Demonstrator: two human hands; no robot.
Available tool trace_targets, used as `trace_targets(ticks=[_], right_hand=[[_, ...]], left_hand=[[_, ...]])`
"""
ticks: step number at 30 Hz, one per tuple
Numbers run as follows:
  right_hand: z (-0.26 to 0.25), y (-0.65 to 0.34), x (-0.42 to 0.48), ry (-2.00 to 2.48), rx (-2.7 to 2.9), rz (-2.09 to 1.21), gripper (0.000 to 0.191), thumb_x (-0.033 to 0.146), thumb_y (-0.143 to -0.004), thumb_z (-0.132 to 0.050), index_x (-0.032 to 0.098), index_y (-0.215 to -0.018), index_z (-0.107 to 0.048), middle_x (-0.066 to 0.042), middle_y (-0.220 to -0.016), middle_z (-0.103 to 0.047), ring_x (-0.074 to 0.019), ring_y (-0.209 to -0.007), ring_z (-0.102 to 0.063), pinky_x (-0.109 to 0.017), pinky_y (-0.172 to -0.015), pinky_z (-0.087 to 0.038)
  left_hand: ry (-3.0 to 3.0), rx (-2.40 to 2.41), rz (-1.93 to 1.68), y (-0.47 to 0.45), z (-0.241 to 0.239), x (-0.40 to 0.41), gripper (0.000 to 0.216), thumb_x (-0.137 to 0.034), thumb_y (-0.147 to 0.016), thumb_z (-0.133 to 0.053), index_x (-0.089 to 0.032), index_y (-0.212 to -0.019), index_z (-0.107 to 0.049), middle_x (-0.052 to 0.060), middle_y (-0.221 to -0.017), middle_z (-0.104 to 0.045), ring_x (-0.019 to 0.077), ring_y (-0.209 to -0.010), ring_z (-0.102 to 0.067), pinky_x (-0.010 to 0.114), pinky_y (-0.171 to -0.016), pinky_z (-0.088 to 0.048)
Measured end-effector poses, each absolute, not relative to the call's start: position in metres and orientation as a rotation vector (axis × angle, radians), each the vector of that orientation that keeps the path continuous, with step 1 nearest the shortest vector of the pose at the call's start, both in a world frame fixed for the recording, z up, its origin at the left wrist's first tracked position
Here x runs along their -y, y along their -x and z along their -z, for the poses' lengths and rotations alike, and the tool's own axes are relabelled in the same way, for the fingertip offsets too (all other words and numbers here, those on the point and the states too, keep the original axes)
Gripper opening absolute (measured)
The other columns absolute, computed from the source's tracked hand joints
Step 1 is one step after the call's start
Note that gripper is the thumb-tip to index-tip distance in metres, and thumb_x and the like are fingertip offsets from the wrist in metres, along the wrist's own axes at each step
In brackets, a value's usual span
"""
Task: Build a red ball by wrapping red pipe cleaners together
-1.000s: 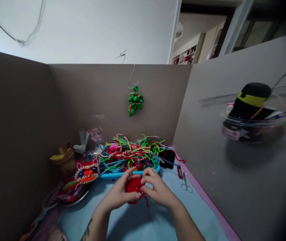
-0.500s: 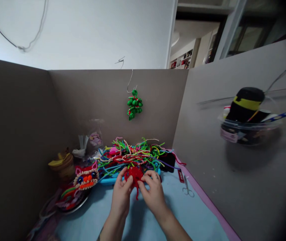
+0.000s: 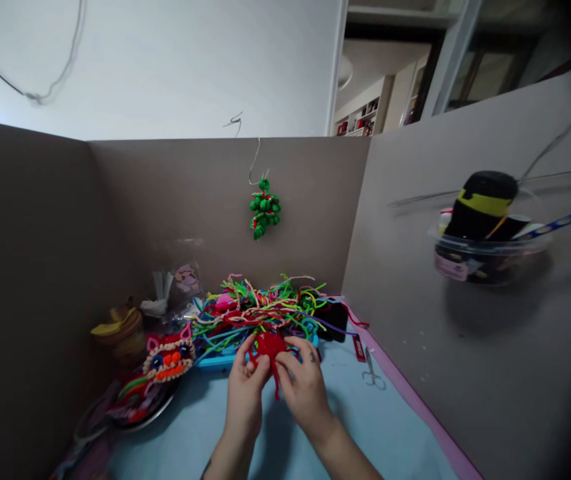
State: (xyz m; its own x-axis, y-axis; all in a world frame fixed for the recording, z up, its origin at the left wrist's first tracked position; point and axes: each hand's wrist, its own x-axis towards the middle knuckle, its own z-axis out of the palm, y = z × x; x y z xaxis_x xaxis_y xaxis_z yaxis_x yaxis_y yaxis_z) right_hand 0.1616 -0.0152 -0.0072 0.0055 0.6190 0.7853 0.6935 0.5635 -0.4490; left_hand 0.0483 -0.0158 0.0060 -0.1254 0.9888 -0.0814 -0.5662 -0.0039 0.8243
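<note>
Between my hands, above the blue table cover, is a small red yarn piece with a loose red strand hanging from its lower edge. My left hand pinches its left side between thumb and fingers. On the other side, my right hand grips the right edge with thumb and index finger, near the strand. Fingers hide part of the piece, so its exact shape is hard to make out. Right behind it lies a tangled heap of many-coloured yarn strands in a blue tray.
Scissors and a red packet lie to the right, near a black phone-like slab. At left are a cat-face craft, a metal plate and a brown pot. A green ornament hangs behind; a plastic tub hangs right.
The view has shifted slightly, so the surroundings sit a little further left. Both hands keep hold of the red yarn piece, and the left thumb has moved lower over it.
</note>
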Motion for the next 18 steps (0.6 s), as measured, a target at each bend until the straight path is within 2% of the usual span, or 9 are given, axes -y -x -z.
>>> trace_targets(ticks=[5, 11, 18], right_hand=[[0.005, -0.163, 0.016, 1.011, 1.738, -0.017, 0.025, 0.007, -0.085, -0.05, 0.023, -0.088, -0.067, -0.008, -0.11, -0.057, -0.0222, -0.104, -0.055, -0.038, -0.088, -0.051], [0.009, -0.164, 0.014, 1.046, 1.67, -0.155, 0.023, 0.01, -0.087, -0.047, 0.022, -0.089, -0.066, -0.009, -0.111, -0.058, -0.0221, -0.105, -0.057, -0.038, -0.09, -0.051], [0.017, -0.16, 0.015, 1.087, 1.525, -0.202, 0.017, 0.012, -0.09, -0.046, 0.021, -0.085, -0.06, -0.006, -0.093, -0.057, -0.0191, -0.089, -0.058, -0.033, -0.08, -0.05]], left_hand=[[-0.607, -0.918, -1.54, -0.047, -0.005, 0.014, 0.07, -0.033, -0.058, -0.084, -0.016, -0.118, -0.05, 0.011, -0.089, -0.073, 0.02, -0.076, -0.07, 0.03, -0.073, -0.052], [-0.676, -0.97, -1.549, -0.047, 0.001, 0.011, 0.065, -0.032, -0.06, -0.083, -0.018, -0.114, -0.048, 0.008, -0.084, -0.074, 0.018, -0.073, -0.069, 0.029, -0.073, -0.052], [-0.729, -0.961, -1.561, -0.051, 0.004, 0.013, 0.065, -0.032, -0.062, -0.082, -0.019, -0.116, -0.047, 0.003, -0.076, -0.072, 0.0159, -0.069, -0.067, 0.027, -0.07, -0.052]])
